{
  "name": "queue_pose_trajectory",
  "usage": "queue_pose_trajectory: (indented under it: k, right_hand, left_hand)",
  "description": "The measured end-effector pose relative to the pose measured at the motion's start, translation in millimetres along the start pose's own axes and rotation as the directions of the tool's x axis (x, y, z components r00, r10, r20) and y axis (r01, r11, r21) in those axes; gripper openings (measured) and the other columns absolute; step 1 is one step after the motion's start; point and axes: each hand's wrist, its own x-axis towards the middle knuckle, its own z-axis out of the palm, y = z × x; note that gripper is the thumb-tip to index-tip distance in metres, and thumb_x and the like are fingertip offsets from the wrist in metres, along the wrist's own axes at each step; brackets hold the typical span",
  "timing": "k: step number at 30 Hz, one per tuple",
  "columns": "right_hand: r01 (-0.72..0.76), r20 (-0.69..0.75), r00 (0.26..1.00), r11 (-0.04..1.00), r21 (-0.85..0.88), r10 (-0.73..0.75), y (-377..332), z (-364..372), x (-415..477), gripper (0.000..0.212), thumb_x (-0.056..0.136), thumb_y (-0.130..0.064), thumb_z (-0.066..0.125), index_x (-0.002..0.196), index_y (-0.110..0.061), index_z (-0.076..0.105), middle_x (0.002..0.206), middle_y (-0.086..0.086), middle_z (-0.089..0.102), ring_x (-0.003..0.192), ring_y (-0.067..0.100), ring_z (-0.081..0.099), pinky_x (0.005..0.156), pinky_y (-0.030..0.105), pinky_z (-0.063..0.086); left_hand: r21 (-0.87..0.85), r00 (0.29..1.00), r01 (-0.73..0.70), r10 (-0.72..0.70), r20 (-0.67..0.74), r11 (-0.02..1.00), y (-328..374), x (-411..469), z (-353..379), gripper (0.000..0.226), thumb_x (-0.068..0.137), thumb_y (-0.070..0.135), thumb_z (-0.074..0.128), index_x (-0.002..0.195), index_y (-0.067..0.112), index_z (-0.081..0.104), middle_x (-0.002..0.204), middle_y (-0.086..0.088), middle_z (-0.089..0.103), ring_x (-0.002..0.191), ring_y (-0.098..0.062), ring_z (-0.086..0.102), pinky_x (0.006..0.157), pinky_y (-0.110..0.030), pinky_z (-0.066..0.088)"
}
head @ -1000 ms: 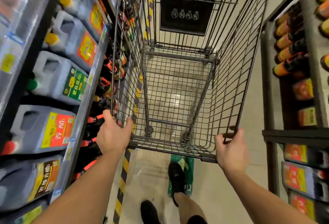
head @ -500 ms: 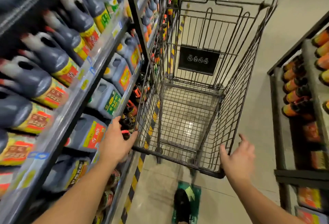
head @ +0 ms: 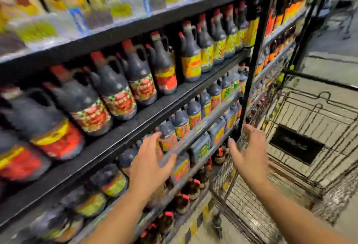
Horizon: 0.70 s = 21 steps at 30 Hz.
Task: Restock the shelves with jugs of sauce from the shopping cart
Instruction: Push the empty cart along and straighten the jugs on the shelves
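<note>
Shopping cart (head: 319,112) at 3 o'clock: wire basket, blurred. No jug shows in the part in view.

Jugs of sauce (head: 120,90) stand packed along the shelves (head: 135,127) from 8 to 1 o'clock, and the rows look full. Judgement: restocking done or nearly so, with nothing visible left to carry.

Left hand (head: 149,164) at 6 o'clock, fingers spread, empty, in front of the square jugs (head: 199,146). Cannot tell if it touches them.

Right hand (head: 249,158) at 5 o'clock, spread, empty, over the cart's near corner.

Around: black upright post (head: 255,59), small red-capped bottles (head: 182,201), striped floor tape (head: 195,224). The cart sits tight against the shelving, and the post crowds any reach there.
</note>
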Motion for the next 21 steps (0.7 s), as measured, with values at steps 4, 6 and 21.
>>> queue_pose_trajectory:
  k: [4, 6, 21]
  right_hand:
    - [0.175, 0.018, 0.983, 0.968, 0.18, -0.181, -94.6, 30.0, -5.3, 0.059, 0.078, -0.047, 0.055, 0.127, -0.015, 0.05, 0.114, 0.002, 0.049, 0.108, 0.022, 0.05, 0.09, 0.034, 0.043]
    - [0.264, 0.028, 0.96, 0.936, 0.234, -0.278, -141.4, 45.9, -16.1, 0.057, 0.078, -0.047, 0.055, 0.125, -0.015, 0.051, 0.11, 0.0, 0.049, 0.104, 0.022, 0.051, 0.088, 0.04, 0.047]
    - [0.618, 0.156, 0.709, 0.713, 0.332, -0.688, -376.4, 127.2, -125.1, 0.053, 0.082, -0.042, 0.059, 0.124, -0.012, 0.05, 0.117, 0.003, 0.052, 0.111, 0.026, 0.053, 0.082, 0.034, 0.047]
  left_hand:
    - [-0.035, 0.985, 0.019, -0.025, -0.171, 0.999, -31.7, -19.2, -64.4, 0.062, 0.081, 0.046, 0.065, 0.134, 0.023, 0.044, 0.127, 0.009, 0.052, 0.119, -0.009, 0.052, 0.093, -0.027, 0.046]
    - [-0.012, 0.971, 0.04, -0.042, -0.237, 0.999, -50.9, -29.9, -94.7, 0.063, 0.081, 0.052, 0.057, 0.134, 0.022, 0.045, 0.127, 0.007, 0.052, 0.12, -0.013, 0.052, 0.095, -0.03, 0.047]
    - [0.073, 0.772, 0.428, -0.322, -0.549, 0.901, -169.6, -103.0, -232.0, 0.06, 0.084, 0.041, 0.065, 0.13, 0.01, 0.042, 0.12, -0.009, 0.041, 0.116, -0.03, 0.04, 0.091, -0.044, 0.047]
